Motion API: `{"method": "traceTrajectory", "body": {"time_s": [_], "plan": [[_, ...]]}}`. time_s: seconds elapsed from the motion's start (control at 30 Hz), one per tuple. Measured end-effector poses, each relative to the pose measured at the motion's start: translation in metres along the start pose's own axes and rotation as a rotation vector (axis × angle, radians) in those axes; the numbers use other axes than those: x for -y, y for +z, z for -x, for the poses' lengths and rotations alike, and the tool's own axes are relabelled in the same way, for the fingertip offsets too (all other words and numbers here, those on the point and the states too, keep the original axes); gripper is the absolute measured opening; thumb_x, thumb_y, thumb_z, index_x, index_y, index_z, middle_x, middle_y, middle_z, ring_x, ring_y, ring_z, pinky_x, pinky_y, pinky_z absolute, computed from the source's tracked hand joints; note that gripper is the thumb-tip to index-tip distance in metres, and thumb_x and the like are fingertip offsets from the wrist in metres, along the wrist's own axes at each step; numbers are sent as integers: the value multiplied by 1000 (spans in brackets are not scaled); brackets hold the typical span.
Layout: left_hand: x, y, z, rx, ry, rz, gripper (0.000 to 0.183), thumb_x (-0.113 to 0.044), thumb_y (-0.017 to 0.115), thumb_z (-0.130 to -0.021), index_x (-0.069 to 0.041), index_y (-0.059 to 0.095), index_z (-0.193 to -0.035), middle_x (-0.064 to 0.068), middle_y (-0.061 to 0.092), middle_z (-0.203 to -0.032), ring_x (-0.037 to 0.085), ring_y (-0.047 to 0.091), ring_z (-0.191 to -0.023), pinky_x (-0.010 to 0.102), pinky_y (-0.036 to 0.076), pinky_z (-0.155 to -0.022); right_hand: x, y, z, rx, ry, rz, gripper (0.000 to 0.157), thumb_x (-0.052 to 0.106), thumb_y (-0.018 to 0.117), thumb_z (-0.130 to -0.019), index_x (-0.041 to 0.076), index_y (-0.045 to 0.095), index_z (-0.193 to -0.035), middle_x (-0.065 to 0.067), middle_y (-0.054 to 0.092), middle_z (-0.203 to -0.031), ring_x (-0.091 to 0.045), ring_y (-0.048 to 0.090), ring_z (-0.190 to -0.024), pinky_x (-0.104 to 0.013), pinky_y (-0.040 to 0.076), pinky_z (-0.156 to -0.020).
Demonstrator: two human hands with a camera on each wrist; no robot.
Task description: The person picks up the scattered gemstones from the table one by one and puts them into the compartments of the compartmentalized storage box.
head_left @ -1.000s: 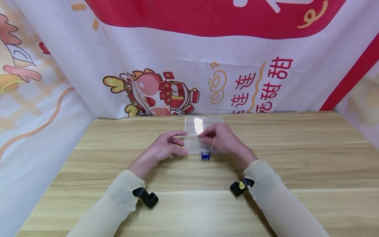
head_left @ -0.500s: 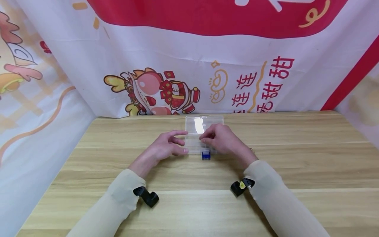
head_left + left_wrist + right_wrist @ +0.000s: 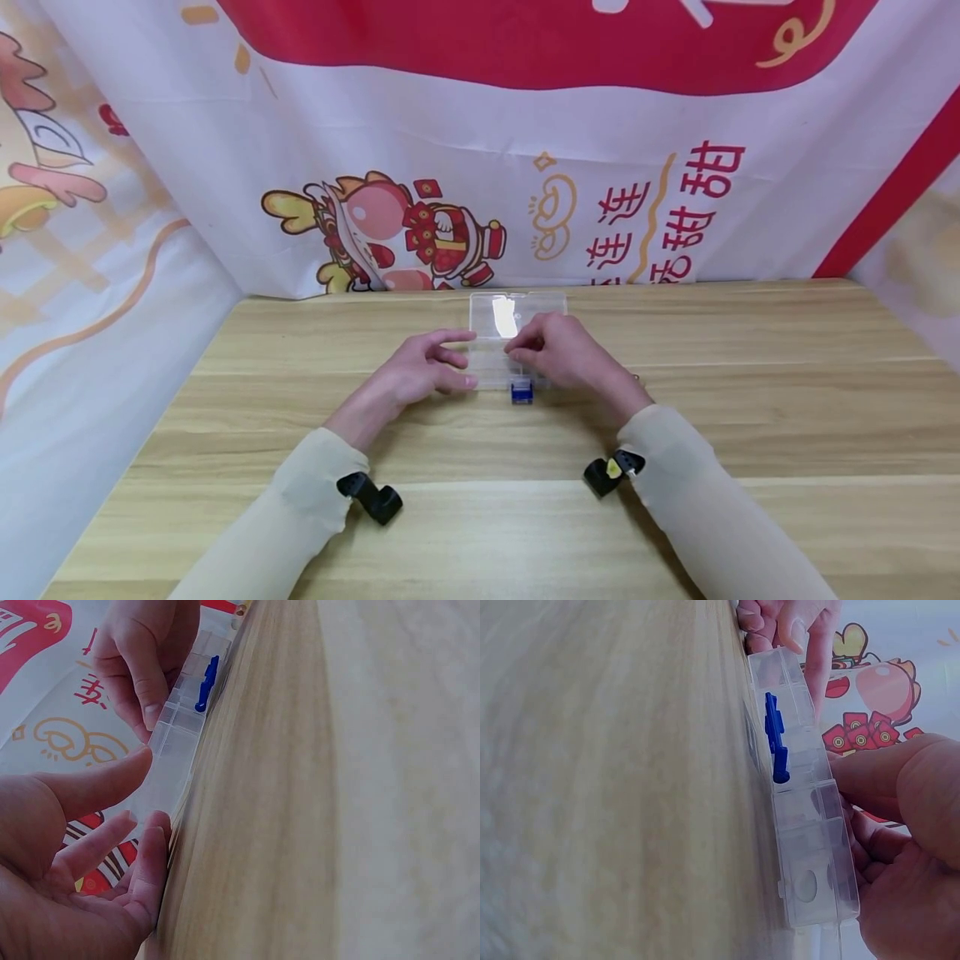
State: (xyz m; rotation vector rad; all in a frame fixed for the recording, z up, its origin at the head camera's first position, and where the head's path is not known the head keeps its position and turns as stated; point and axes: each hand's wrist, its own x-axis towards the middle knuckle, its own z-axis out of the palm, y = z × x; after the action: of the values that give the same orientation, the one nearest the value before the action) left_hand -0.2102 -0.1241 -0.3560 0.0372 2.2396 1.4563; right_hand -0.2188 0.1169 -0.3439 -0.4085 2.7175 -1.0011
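Observation:
A clear plastic compartment box (image 3: pixel 487 367) lies at the back middle of the table, its clear lid (image 3: pixel 482 312) folded open to the rear. On its front side is a small blue plastic piece (image 3: pixel 775 735), with a narrow bumpy outline in both wrist views. My left hand (image 3: pixel 416 367) rests by the box's left end, fingers extended and spread, thumb and index tips at its edge. Over the box's middle, my right hand (image 3: pixel 558 350) has curled fingers, thumb and index tips together at the rim; I cannot tell what is between them. A pale oval (image 3: pixel 805 885) shows through the right-end compartment.
The wood-grain table (image 3: pixel 480 533) stretches toward me and to both sides. Behind it hangs a printed white and red cloth (image 3: pixel 465 125), close beyond the lid. A small gold-coloured thing (image 3: pixel 636 377) peeks out beside my right wrist. Black wrist cameras (image 3: pixel 378 502) sit on both sleeves.

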Motion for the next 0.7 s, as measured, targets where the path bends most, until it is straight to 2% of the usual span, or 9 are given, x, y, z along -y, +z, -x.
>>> {"method": "traceTrajectory", "body": {"time_s": [0.4, 0.7], "plan": [[1, 0, 2, -3, 16, 0, 65, -17, 83, -92, -33, 58, -151, 9, 64, -133, 25, 64, -111, 31, 57, -91, 0, -1, 2, -1, 4, -10, 20, 20, 73, -102, 18, 81, -120, -2, 71, -107, -21, 60, -94, -32, 53, -81], [2, 1, 1, -5, 18, 0, 65, -17, 83, -92, -33, 58, -151, 9, 65, -133, 25, 65, -112, 32, 57, -91, 0, -2, 5, -19, -27, -28, 19, 21, 74, -101, 19, 80, -119, -2, 68, -104, -22, 59, -95, -34, 53, -82]]}}
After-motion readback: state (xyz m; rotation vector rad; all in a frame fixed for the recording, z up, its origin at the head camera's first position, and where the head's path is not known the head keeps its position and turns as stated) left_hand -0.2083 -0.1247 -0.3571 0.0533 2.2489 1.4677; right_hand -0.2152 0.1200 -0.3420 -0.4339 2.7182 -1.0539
